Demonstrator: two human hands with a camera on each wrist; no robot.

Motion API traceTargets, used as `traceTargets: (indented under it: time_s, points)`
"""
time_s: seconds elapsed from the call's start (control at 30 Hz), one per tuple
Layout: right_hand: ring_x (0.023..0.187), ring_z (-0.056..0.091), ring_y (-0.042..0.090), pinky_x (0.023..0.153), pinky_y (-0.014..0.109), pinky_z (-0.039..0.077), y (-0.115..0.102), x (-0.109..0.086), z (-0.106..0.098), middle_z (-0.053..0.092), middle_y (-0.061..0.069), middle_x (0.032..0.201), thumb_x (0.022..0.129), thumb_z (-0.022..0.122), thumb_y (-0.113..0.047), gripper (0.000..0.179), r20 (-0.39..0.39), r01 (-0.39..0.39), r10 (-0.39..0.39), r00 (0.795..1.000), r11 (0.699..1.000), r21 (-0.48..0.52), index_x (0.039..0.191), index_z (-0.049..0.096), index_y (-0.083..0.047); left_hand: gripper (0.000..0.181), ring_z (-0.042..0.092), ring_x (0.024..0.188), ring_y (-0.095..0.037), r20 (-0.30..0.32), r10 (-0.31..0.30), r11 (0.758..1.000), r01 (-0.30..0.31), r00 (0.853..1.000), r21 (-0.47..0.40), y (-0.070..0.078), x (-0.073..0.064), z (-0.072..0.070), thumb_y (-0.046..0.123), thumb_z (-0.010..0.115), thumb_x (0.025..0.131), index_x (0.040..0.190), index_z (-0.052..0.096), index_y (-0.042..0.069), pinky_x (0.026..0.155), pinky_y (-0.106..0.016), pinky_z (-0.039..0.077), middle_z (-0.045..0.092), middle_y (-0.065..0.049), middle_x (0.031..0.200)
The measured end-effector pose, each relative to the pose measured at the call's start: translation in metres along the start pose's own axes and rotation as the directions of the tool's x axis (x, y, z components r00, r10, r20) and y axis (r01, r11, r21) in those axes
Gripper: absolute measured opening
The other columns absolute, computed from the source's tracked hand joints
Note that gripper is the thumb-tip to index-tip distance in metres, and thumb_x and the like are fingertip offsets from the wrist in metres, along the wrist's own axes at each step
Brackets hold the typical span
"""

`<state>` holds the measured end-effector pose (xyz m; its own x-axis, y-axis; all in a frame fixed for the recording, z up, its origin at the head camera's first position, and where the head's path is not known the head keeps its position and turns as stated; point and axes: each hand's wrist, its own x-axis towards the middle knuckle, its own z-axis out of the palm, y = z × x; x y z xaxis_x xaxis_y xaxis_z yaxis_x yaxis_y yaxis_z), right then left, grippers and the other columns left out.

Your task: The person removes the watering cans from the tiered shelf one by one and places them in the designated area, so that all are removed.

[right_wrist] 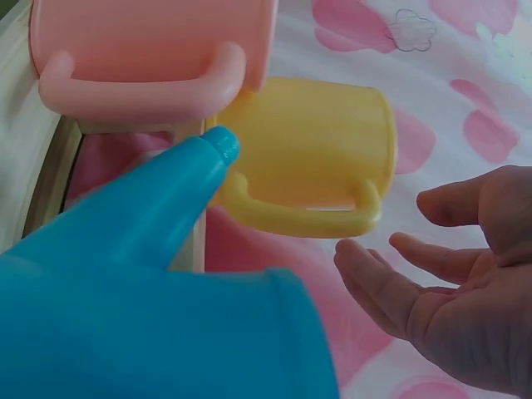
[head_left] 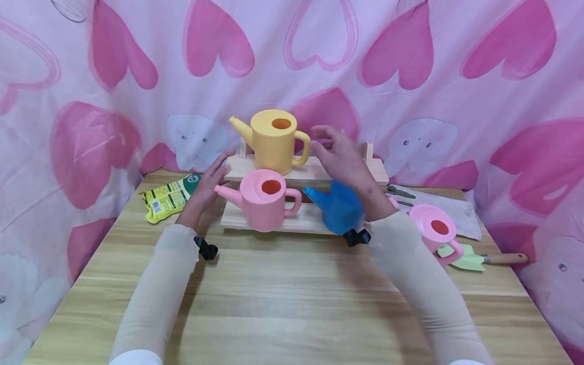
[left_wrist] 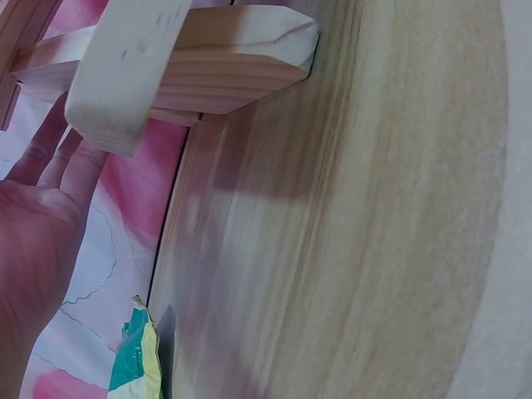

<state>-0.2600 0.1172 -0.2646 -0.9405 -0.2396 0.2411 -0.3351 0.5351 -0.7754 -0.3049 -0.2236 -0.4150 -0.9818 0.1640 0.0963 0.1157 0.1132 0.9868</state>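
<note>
A yellow watering can (head_left: 272, 149) stands on the upper board (head_left: 319, 171) of a small two-tier wooden stand. On the lower board are a pink watering can (head_left: 261, 210) at the left and a blue watering can (head_left: 341, 210) at the right, partly behind my right arm. My left hand (head_left: 207, 185) is at the stand's left end, fingertips right at the wood; the left wrist view shows that hand (left_wrist: 37, 241) with its fingers straight. Just right of the yellow can's handle, my right hand (head_left: 339, 154) holds nothing. Its fingers (right_wrist: 374, 283) are slightly bent, apart from the handle.
A yellow-green bag (head_left: 169, 199) lies left of the stand. To the right are another pink watering can (head_left: 431, 225), a hand trowel (head_left: 470, 259), dark-handled tools (head_left: 401, 191) and a pale cloth (head_left: 463, 213). A heart-patterned curtain (head_left: 397, 50) hangs behind the wooden table (head_left: 274, 304).
</note>
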Motion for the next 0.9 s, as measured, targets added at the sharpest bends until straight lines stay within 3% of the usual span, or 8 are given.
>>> traceTargets:
  time_s: [0.3, 0.63, 0.9]
  points:
    - [0.124, 0.059, 0.027, 0.097, 0.041, 0.054, 0.002, 0.013, 0.013, 0.061, 0.01, 0.137, 0.106, 0.061, -0.025, 0.043, 0.038, -0.001, 0.001, 0.999, 1.0, 0.004, 0.144, 0.056, -0.006, 0.055, 0.024, 0.152, -0.027, -0.012, 0.007, 1.0, -0.007, 1.0, -0.02, -0.001, -0.001, 0.001, 0.042, 0.047, 0.109, 0.162, 0.034, 0.031, 0.119, -0.057, 0.025, 0.021, 0.004, 0.169]
    - [0.115, 0.061, 0.024, 0.091, 0.036, 0.057, 0.007, 0.013, 0.014, 0.065, 0.008, 0.128, 0.105, 0.063, -0.023, 0.039, 0.039, -0.017, 0.018, 0.999, 1.0, -0.021, 0.14, 0.06, -0.007, 0.056, 0.023, 0.152, -0.028, -0.017, -0.006, 1.0, 0.006, 1.0, -0.022, -0.004, -0.004, 0.006, 0.043, 0.048, 0.108, 0.162, 0.035, 0.032, 0.119, -0.058, 0.025, 0.023, 0.003, 0.169]
    - [0.105, 0.065, 0.024, 0.085, 0.036, 0.059, 0.007, 0.015, 0.009, 0.068, 0.01, 0.121, 0.103, 0.065, -0.019, 0.034, -0.006, 0.007, -0.007, 1.0, 0.998, -0.055, 0.134, 0.065, -0.004, 0.06, 0.021, 0.153, -0.027, -0.007, -0.005, 1.0, 0.005, 1.0, -0.002, 0.004, -0.003, 0.01, 0.045, 0.048, 0.108, 0.163, 0.032, 0.029, 0.119, -0.057, 0.024, 0.021, 0.004, 0.169]
